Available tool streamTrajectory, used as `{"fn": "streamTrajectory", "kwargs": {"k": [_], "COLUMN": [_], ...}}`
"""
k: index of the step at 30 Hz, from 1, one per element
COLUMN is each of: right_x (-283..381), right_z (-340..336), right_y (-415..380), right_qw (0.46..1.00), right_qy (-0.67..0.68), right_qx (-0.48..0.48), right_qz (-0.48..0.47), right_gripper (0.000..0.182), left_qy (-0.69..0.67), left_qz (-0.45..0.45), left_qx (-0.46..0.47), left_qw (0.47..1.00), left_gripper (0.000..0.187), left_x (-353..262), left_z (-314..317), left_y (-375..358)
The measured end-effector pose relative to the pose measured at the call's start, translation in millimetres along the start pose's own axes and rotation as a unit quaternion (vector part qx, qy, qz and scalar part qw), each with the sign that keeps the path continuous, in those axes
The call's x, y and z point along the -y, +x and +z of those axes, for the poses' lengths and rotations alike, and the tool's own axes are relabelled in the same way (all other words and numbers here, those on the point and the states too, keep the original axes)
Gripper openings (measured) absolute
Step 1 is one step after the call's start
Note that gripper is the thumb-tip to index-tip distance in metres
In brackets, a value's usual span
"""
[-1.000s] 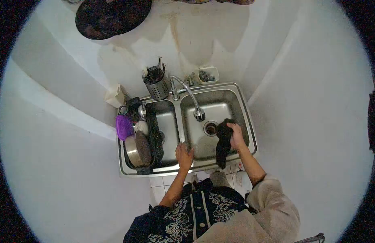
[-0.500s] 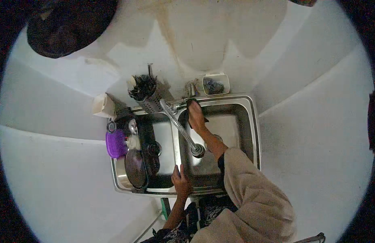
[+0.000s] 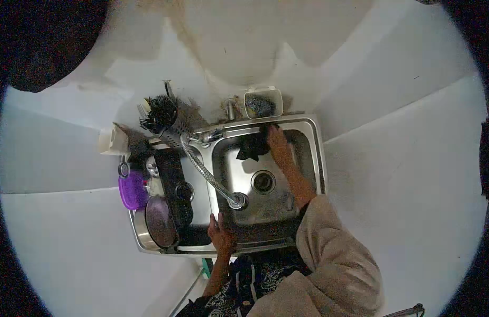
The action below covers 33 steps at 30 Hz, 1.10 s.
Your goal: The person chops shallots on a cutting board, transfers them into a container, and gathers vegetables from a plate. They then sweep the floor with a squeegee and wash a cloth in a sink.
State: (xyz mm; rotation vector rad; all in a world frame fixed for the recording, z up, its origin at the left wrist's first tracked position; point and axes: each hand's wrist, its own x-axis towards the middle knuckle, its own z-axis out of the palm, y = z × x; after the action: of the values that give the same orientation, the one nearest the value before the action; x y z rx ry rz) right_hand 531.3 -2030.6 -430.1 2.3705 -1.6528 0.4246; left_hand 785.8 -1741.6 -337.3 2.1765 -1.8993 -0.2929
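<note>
At the back rim of the steel double sink point(image 3: 319, 158), my right hand point(image 3: 277, 140) presses on a dark cloth point(image 3: 252, 146). The cloth drapes over the inner back wall of the right basin; my fingertips are partly lost against it. My left hand point(image 3: 221, 239) rests at the front end of the divider between the basins, its fingers apart and pointing forward, holding nothing. A flexible metal faucet hose point(image 3: 205, 171) arches from the back over the right basin. Below my right hand the round drain point(image 3: 263, 182) shows in the basin floor.
A rack point(image 3: 173, 182) over the left basin holds a purple container point(image 3: 132, 189) and a round pan point(image 3: 161, 222). Behind stand a perforated utensil holder point(image 3: 177, 132), a white box point(image 3: 112, 141) and a plastic tub point(image 3: 263, 102) with scouring pads.
My right hand has slid the cloth rightward along the sink's back edge. More of the cloth hangs in view. My left hand stays at the divider, and the view has shifted slightly.
</note>
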Motion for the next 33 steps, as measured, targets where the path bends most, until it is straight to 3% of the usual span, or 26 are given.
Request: {"fn": "streamTrajectory", "kwargs": {"k": [2, 5, 7, 9, 10, 12, 14, 17, 21, 22, 23, 28, 33], "right_x": [-38, -72, -77, -64, -38, -3, 6, -22, -60, -68, -75, -76, -88], "right_z": [-19, -58, 30, 37, -9, -29, -9, -45, -17, -25, -33, -39, -62], "right_y": [-7, -2, -22, -25, -10, 5, 2, 4, -17, -16, -17, -19, -47], "right_qw": [0.953, 0.869, 0.824, 0.893, 0.959, 0.988, 0.988, 0.996, 0.986, 0.989, 0.994, 0.987, 0.982], "right_qy": [0.259, 0.35, 0.472, 0.365, 0.189, 0.037, 0.096, 0.087, 0.075, 0.041, -0.013, -0.117, -0.124], "right_qx": [-0.007, 0.02, -0.118, -0.116, -0.044, 0.001, -0.053, 0.015, -0.118, -0.09, 0.01, 0.035, 0.133], "right_qz": [0.156, 0.349, 0.291, 0.237, 0.207, 0.149, 0.112, 0.008, 0.096, 0.114, 0.109, 0.106, 0.05], "right_gripper": [0.038, 0.039, 0.039, 0.039, 0.038, 0.036, 0.033, 0.032, 0.03, 0.032, 0.034, 0.037, 0.041], "left_qy": [0.01, 0.001, 0.004, 0.005, 0.004, -0.002, -0.016, 0.012, -0.014, 0.005, 0.021, 0.009, -0.062], "left_qz": [0.004, 0.009, 0.015, 0.014, 0.011, 0.004, -0.005, 0.017, 0.008, 0.004, 0.004, 0.005, 0.028], "left_qx": [0.003, 0.007, -0.013, -0.02, -0.017, -0.017, -0.017, -0.037, -0.04, -0.042, -0.048, -0.004, -0.013], "left_qw": [1.0, 1.0, 1.0, 1.0, 1.0, 1.0, 1.0, 0.999, 0.999, 0.999, 0.999, 1.0, 0.998], "left_gripper": [0.066, 0.066, 0.069, 0.071, 0.071, 0.071, 0.072, 0.073, 0.072, 0.072, 0.073, 0.073, 0.071], "left_x": [3, -1, -5, -5, -3, -4, -11, -5, -2, 1, 2, -12, -12], "left_z": [3, -4, -6, -5, -3, -2, -5, 1, 7, 8, 11, -6, -9], "left_y": [-4, -4, -1, -2, -3, -3, -4, -6, -4, -2, 5, 52, 66]}}
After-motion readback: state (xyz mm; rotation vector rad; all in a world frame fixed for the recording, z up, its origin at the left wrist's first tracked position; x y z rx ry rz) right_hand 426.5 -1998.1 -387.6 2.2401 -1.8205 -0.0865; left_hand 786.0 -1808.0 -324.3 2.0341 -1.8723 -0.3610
